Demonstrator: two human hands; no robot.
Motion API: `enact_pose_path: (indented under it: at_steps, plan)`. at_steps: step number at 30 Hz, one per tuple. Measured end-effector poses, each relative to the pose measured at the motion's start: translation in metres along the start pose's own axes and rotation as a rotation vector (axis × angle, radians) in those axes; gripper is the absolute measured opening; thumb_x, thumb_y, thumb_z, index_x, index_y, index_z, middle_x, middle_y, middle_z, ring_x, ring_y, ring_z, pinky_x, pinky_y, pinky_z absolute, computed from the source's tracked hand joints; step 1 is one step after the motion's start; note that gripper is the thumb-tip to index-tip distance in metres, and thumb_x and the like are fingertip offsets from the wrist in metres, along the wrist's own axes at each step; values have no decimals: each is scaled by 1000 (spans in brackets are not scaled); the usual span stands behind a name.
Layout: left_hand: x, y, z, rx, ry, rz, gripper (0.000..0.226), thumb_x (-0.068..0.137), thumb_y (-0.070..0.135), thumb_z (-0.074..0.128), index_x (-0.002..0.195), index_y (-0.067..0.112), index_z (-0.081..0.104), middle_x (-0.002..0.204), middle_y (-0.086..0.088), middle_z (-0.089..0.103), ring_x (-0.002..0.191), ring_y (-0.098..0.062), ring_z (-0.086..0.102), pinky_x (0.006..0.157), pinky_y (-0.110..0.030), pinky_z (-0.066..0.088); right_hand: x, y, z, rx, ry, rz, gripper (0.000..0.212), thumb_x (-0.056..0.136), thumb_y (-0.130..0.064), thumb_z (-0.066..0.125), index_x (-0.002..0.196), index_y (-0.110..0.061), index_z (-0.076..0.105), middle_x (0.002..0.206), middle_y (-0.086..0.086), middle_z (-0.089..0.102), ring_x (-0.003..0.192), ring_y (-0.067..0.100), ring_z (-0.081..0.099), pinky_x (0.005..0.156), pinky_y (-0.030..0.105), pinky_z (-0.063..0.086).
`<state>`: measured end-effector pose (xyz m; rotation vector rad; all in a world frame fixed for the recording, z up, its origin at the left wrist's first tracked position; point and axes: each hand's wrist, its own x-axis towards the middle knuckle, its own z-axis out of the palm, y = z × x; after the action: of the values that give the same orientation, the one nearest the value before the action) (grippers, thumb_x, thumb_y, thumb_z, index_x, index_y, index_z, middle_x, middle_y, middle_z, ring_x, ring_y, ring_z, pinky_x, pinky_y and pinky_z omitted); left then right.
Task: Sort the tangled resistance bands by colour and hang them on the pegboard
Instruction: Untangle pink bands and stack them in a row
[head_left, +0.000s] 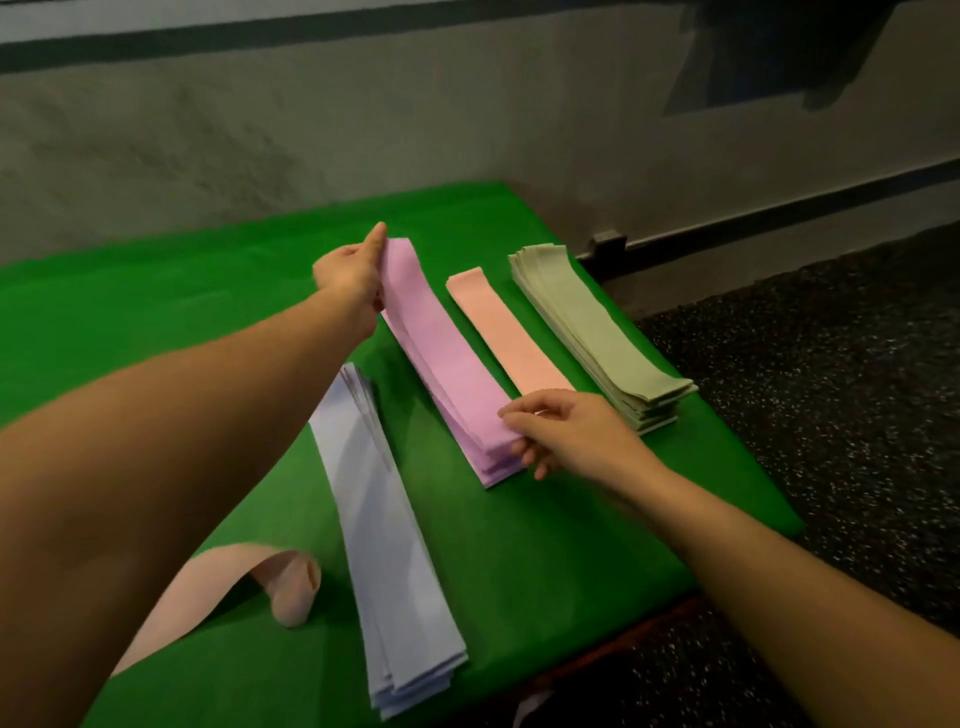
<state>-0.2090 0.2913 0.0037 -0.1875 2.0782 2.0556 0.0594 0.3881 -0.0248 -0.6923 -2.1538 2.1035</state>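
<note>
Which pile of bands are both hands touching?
The purple pile: left hand at its far end, right hand at its near end.

Both arms outstretched, left grip (358, 270) and right grip (550, 431) pinching.

Green table cover (156, 312); stacked bands: lilac-pink (447, 364), peach (511, 338), sage green (597, 332), pale blue-lavender (395, 545); black-speckled floor (831, 389), right.
</note>
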Motion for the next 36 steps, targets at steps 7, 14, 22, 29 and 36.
enact_pose_path:
  at_steps: [7,14,22,29,36]
  plan:
    - [31,-21,3,103,-41,-17,31,82,43,78,90,14,68,95,-6,70,85,-22,67,74,-37,62,11,4,-8,-312,-106,-4,24,81,-19,80,105,-22,77,83,-6,75,72,2,67,74,17,54]
    - [37,-26,8,300,-83,104,36,86,48,72,94,13,69,81,-1,65,61,-15,56,55,-28,52,11,0,-5,-718,-22,-319,12,84,-39,75,93,-30,77,88,-15,56,81,-2,52,67,13,38]
    - [47,-41,7,552,-78,244,28,86,42,74,73,19,64,84,-8,71,63,-21,64,69,-36,59,13,11,-4,-1192,-144,-604,32,94,-46,58,110,-24,74,101,-9,59,95,13,44,84,37,47]
    - [51,-44,0,731,-77,324,27,83,41,76,93,16,72,97,-6,72,91,-24,67,86,-38,55,14,12,-5,-1235,-171,-628,23,93,-45,57,109,-32,69,101,-12,62,94,11,44,80,31,43]
    - [55,-41,-5,803,-84,322,20,84,34,76,95,18,70,96,-2,67,86,-19,61,81,-32,51,14,12,-6,-1264,-164,-596,29,95,-45,47,111,-31,68,104,-13,61,95,8,41,83,28,38]
